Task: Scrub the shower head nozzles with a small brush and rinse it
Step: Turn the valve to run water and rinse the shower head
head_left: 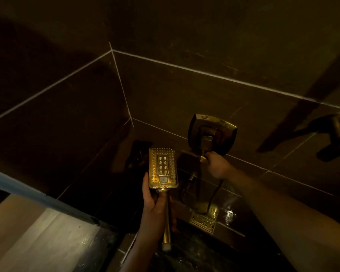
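The shiny gold, rectangle-shaped metal shower head (163, 167) was in the middle of the view, with its face of little nozzles turned up toward the camera. The left hand (155, 209) was just under the shower head, with its fingers curled round the long gold handle (167, 222), and the thumb lay along the left edge of the head. The handle's white tip pointed down toward the person.

To the right of the shower head and a bit higher, the right hand (216, 163) gripped the gold lever of the square gold tap plate (212, 134) on the dark brown tiled wall (185, 85). The fingers looked curled round the lever, but the light was dim, so it was hard to be sure how tight they were.

A dark hose (214, 193) hung down the wall below the right hand. A small gold square drain cover (203, 222) sat below and to the right of the shower head. Wet spots shone beside the drain.
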{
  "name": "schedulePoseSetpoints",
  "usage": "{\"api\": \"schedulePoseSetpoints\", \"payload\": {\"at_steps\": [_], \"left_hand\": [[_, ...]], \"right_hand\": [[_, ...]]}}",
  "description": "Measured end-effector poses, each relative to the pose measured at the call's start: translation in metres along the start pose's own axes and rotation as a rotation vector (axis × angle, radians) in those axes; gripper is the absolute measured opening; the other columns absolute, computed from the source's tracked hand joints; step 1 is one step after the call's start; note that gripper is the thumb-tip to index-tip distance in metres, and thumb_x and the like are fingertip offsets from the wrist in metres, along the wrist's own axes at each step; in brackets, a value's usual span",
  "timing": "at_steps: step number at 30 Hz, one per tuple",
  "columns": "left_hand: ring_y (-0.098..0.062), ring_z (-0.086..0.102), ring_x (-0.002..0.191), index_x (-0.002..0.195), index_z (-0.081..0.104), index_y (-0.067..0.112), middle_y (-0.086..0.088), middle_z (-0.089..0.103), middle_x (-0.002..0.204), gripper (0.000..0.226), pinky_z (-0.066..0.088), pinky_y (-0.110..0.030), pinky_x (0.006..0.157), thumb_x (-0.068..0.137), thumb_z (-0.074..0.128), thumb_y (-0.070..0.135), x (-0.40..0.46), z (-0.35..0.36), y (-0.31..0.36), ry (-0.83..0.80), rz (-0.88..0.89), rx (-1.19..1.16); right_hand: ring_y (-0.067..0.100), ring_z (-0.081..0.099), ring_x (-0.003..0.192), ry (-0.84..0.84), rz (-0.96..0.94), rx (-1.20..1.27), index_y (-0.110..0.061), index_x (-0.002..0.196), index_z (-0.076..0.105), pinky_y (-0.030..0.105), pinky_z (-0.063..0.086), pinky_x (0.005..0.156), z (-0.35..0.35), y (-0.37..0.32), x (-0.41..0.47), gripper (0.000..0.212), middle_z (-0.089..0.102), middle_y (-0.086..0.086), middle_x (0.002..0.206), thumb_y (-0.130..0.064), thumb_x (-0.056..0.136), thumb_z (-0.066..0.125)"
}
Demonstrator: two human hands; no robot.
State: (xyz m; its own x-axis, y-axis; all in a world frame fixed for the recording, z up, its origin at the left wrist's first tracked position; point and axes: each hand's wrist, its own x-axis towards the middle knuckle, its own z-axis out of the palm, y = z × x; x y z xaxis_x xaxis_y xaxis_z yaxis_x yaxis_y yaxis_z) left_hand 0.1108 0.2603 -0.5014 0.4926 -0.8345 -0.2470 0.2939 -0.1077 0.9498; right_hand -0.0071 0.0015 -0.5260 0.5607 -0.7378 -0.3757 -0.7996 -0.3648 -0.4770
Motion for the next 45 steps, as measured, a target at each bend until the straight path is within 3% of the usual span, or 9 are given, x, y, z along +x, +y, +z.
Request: {"api": "schedulePoseSetpoints", "payload": {"at_steps": [9, 13, 16, 21, 23, 27, 34, 40, 45], "left_hand": [[-0.023, 0.058, 0.046, 0.153, 0.004, 0.06, -0.009, 0.069, 0.08, 0.073, 0.048, -0.031, 0.041, 0.107, 0.044, 0.019, 0.002, -0.002, 0.003, 0.07, 0.032, -0.022], [-0.022, 0.053, 0.044, 0.146, 0.007, 0.068, -0.014, 0.061, 0.081, 0.067, 0.046, -0.032, 0.04, 0.11, 0.039, 0.022, 0.005, 0.01, 0.008, 0.215, 0.045, -0.107], [-0.021, 0.053, 0.047, 0.142, 0.013, 0.071, -0.013, 0.058, 0.083, 0.063, 0.047, -0.033, 0.043, 0.11, 0.039, 0.023, 0.004, 0.036, 0.024, 0.302, 0.053, -0.218], [-0.017, 0.061, 0.049, 0.139, 0.039, 0.032, -0.011, 0.063, 0.081, 0.032, 0.05, -0.03, 0.045, 0.108, 0.042, 0.03, 0.02, 0.08, 0.038, 0.443, -0.01, -0.311], [-0.016, 0.066, 0.053, 0.137, 0.044, 0.019, -0.014, 0.065, 0.088, 0.031, 0.051, -0.027, 0.044, 0.108, 0.041, 0.03, 0.022, 0.096, 0.043, 0.457, -0.047, -0.319], [-0.018, 0.069, 0.064, 0.14, 0.045, 0.017, -0.012, 0.067, 0.093, 0.036, 0.055, -0.028, 0.052, 0.109, 0.041, 0.034, 0.007, 0.129, 0.057, 0.409, -0.068, -0.388], [-0.011, 0.056, 0.046, 0.133, 0.049, 0.014, -0.003, 0.056, 0.069, 0.037, 0.048, -0.027, 0.044, 0.105, 0.05, 0.038, -0.03, 0.174, 0.078, 0.273, -0.041, -0.478], [-0.011, 0.055, 0.05, 0.131, 0.048, 0.025, 0.001, 0.056, 0.067, 0.039, 0.049, -0.029, 0.048, 0.098, 0.067, 0.031, -0.062, 0.195, 0.095, 0.138, -0.017, -0.556], [-0.012, 0.057, 0.052, 0.122, 0.055, 0.015, -0.001, 0.059, 0.067, 0.035, 0.05, -0.028, 0.049, 0.094, 0.073, 0.026, -0.072, 0.196, 0.101, 0.079, -0.065, -0.584]], "right_hand": [[0.035, 0.054, 0.114, 0.005, 0.109, -0.09, -0.004, 0.126, 0.054, 0.042, 0.047, 0.09, 0.004, -0.022, -0.019, 0.03, 0.054, 0.019, 0.126, -0.02, 0.103, 0.042], [0.034, 0.066, 0.095, 0.172, 0.131, 0.075, -0.012, 0.12, 0.053, 0.034, 0.046, 0.068, 0.009, -0.024, -0.061, 0.025, 0.066, 0.016, 0.108, -0.028, 0.101, 0.047], [0.024, 0.067, 0.075, 0.229, 0.106, 0.129, -0.018, 0.116, 0.051, 0.039, 0.055, 0.062, 0.019, -0.028, -0.12, 0.025, 0.068, 0.008, 0.092, -0.037, 0.102, 0.043], [0.021, 0.068, 0.093, 0.169, 0.081, 0.055, -0.023, 0.115, 0.055, 0.042, 0.057, 0.079, 0.03, -0.04, -0.186, 0.023, 0.07, 0.002, 0.104, -0.037, 0.098, 0.048], [0.024, 0.068, 0.09, 0.205, 0.055, 0.04, -0.023, 0.111, 0.056, 0.042, 0.055, 0.075, 0.025, -0.044, -0.203, 0.025, 0.069, 0.004, 0.1, -0.041, 0.098, 0.046], [0.023, 0.066, 0.081, 0.242, 0.028, 0.077, -0.023, 0.107, 0.054, 0.04, 0.054, 0.067, 0.008, -0.048, -0.242, 0.025, 0.067, 0.003, 0.093, -0.043, 0.099, 0.043], [0.02, 0.066, 0.081, 0.376, 0.055, 0.164, -0.023, 0.108, 0.052, 0.045, 0.056, 0.073, -0.01, -0.043, -0.291, 0.023, 0.066, 0.0, 0.091, -0.043, 0.099, 0.043], [0.01, 0.064, 0.071, 0.5, 0.068, 0.222, -0.028, 0.103, 0.05, 0.036, 0.058, 0.065, -0.011, -0.034, -0.325, 0.015, 0.064, -0.008, 0.083, -0.04, 0.1, 0.043], [0.007, 0.061, 0.065, 0.54, 0.031, 0.19, -0.032, 0.1, 0.043, 0.031, 0.054, 0.058, -0.014, -0.036, -0.341, 0.008, 0.06, -0.011, 0.079, -0.039, 0.101, 0.042]]}}
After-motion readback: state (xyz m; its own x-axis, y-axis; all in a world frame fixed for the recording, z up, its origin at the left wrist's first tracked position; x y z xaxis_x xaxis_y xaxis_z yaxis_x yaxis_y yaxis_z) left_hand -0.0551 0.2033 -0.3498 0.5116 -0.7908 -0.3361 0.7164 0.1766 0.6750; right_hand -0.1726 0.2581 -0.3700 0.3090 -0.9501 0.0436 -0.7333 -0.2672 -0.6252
